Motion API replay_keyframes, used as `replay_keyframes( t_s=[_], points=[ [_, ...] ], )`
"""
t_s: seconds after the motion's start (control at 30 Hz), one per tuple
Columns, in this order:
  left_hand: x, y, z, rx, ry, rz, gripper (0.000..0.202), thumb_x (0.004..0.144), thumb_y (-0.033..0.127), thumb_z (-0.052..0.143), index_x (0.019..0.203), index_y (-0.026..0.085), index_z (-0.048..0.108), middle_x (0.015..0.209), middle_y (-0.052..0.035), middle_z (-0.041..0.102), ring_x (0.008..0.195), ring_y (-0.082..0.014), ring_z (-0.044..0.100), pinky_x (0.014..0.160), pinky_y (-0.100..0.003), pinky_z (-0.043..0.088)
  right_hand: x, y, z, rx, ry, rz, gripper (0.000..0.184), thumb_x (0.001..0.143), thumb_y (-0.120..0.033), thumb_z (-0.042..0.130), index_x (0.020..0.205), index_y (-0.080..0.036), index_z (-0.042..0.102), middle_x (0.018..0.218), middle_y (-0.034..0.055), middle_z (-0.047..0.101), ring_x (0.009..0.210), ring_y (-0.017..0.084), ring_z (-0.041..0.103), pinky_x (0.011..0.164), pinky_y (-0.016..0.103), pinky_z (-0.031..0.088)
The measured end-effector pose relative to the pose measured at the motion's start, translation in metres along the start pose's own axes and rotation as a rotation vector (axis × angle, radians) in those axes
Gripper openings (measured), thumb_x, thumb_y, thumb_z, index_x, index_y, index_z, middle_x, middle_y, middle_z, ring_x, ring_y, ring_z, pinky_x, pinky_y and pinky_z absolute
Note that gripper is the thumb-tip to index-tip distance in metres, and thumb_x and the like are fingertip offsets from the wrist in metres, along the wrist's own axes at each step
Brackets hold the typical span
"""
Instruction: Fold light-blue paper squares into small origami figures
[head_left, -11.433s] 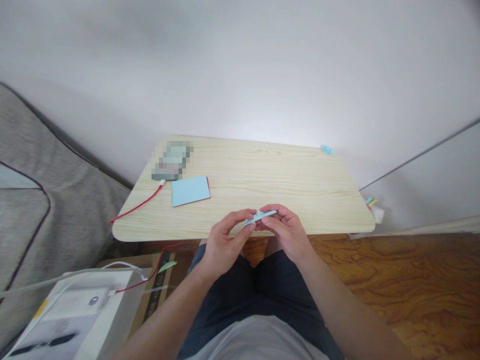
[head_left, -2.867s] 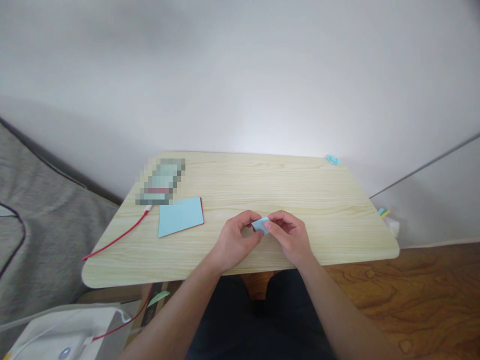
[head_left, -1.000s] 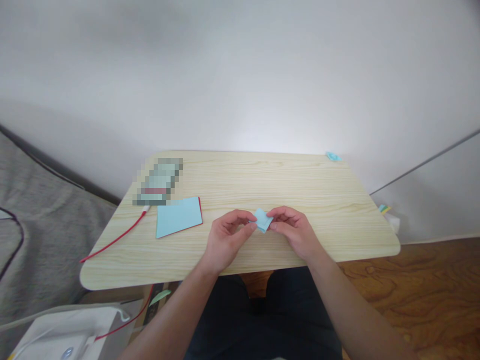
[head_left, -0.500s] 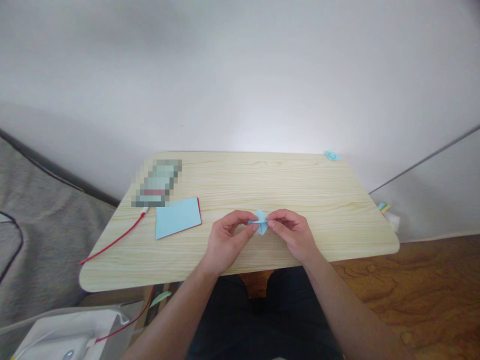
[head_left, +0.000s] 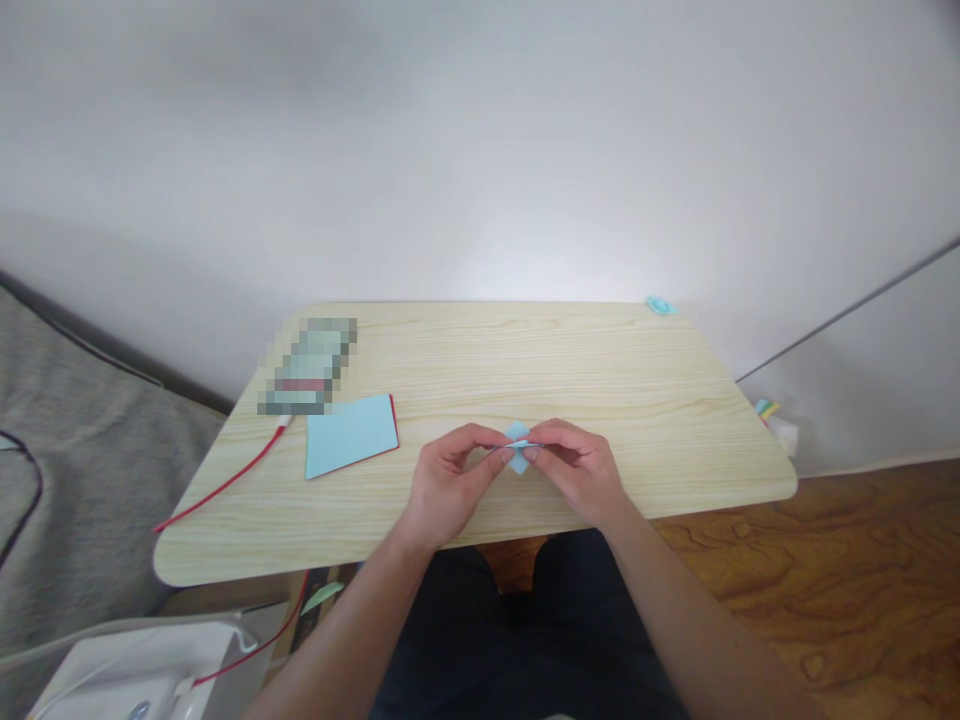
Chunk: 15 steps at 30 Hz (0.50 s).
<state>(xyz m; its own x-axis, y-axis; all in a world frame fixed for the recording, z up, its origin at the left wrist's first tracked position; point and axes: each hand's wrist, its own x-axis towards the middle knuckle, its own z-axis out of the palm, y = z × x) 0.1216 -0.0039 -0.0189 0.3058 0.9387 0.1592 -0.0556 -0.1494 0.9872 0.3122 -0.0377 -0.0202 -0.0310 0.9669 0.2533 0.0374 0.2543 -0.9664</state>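
Observation:
A small folded piece of light blue paper (head_left: 518, 462) is held between my two hands, just above the front middle of the table. My left hand (head_left: 459, 480) pinches its left end between thumb and fingers. On the other end, the thumb and fingers of my right hand (head_left: 581, 468) are closed as well. Pointed flaps stick out beyond and below the pinched middle, where fingertips cover part of the folds. To the left lies a stack of light blue paper (head_left: 352, 437) with a red edge showing.
A pixelated, phone-like device (head_left: 311, 365) with a red cable (head_left: 225, 488) rests at the table's left. A folded blue paper piece (head_left: 661, 306) sits at the far right corner. The white wall (head_left: 480, 180) borders the table's (head_left: 487, 350) back edge.
My right hand has shifted slightly left, bringing my fingertips closer together over the folded paper. The paper's middle looks flatter between them. The whole view has shifted slightly.

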Motion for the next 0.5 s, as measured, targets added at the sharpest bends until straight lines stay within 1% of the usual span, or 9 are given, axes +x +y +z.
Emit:
replay_keyframes(
  t_s=[0.07, 0.1, 0.13, 0.2, 0.27, 0.37, 0.5],
  points=[
    [0.0003, -0.0009, 0.0001, -0.001, 0.018, -0.005, 0.012, 0.082, 0.027, 0.078, 0.092, 0.02, 0.076, 0.092, -0.0052, 0.076, 0.089, -0.0193, 0.068, 0.085, -0.032, 0.052, -0.0006, 0.0007, -0.0001, 0.042, 0.023, 0.042, 0.02, 0.089, -0.029, 0.073, 0.109, -0.028, 0.076, 0.104, 0.0045, 0.075, 0.095, 0.02, 0.069, 0.086, 0.036, 0.054],
    [0.0005, -0.0013, 0.0001, -0.003, 0.025, -0.008, 0.012, 0.082, 0.027, 0.078, 0.092, 0.02, 0.076, 0.092, -0.0053, 0.076, 0.089, -0.0194, 0.068, 0.086, -0.032, 0.052, -0.0008, 0.001, -0.0001, 0.071, 0.042, 0.064, 0.022, 0.088, -0.03, 0.074, 0.109, -0.028, 0.075, 0.102, 0.004, 0.076, 0.092, 0.02, 0.07, 0.084, 0.035, 0.055],
    [0.0007, -0.0018, 0.0002, -0.004, 0.031, -0.011, 0.012, 0.082, 0.027, 0.078, 0.091, 0.02, 0.076, 0.092, -0.0054, 0.076, 0.089, -0.0194, 0.069, 0.086, -0.032, 0.052, -0.0009, 0.0013, -0.0001, 0.099, 0.062, 0.082, 0.021, 0.087, -0.03, 0.075, 0.108, -0.028, 0.075, 0.098, 0.0032, 0.076, 0.088, 0.019, 0.07, 0.082, 0.034, 0.056],
    [0.001, -0.0023, 0.0004, -0.004, 0.039, -0.014, 0.012, 0.083, 0.027, 0.077, 0.092, 0.02, 0.076, 0.093, -0.0055, 0.076, 0.09, -0.0189, 0.069, 0.087, -0.032, 0.053, -0.0006, 0.0015, 0.0002, 0.134, 0.094, 0.107, 0.015, 0.085, -0.03, 0.078, 0.099, -0.026, 0.075, 0.089, 0.0017, 0.077, 0.081, 0.017, 0.07, 0.077, 0.031, 0.056],
    [0.001, -0.0025, 0.0007, -0.013, 0.049, -0.017, 0.015, 0.083, 0.027, 0.077, 0.096, 0.02, 0.074, 0.096, -0.0055, 0.075, 0.091, -0.0185, 0.069, 0.088, -0.031, 0.053, -0.0002, 0.001, 0.0005, 0.134, 0.11, 0.123, 0.011, 0.083, -0.029, 0.079, 0.091, -0.024, 0.075, 0.085, 0.0015, 0.077, 0.078, 0.016, 0.07, 0.074, 0.03, 0.056],
    [0.0004, -0.0018, 0.0015, -0.052, 0.065, -0.028, 0.024, 0.082, 0.026, 0.078, 0.103, 0.021, 0.067, 0.097, -0.004, 0.072, 0.09, -0.0166, 0.069, 0.085, -0.029, 0.053, 0.0001, 0.0, 0.001, 0.123, 0.115, 0.13, 0.011, 0.083, -0.03, 0.08, 0.09, -0.024, 0.075, 0.086, 0.0019, 0.077, 0.078, 0.016, 0.07, 0.074, 0.03, 0.056],
    [0.0002, -0.0008, 0.0027, -0.043, 0.058, -0.026, 0.023, 0.083, 0.027, 0.077, 0.101, 0.02, 0.063, 0.094, -0.0029, 0.068, 0.088, -0.0152, 0.068, 0.082, -0.027, 0.053, -0.0001, 0.0003, 0.0015, 0.106, 0.126, 0.118, 0.011, 0.084, -0.031, 0.078, 0.09, -0.024, 0.072, 0.083, 0.0009, 0.075, 0.075, 0.016, 0.069, 0.071, 0.029, 0.055]
  ],
)
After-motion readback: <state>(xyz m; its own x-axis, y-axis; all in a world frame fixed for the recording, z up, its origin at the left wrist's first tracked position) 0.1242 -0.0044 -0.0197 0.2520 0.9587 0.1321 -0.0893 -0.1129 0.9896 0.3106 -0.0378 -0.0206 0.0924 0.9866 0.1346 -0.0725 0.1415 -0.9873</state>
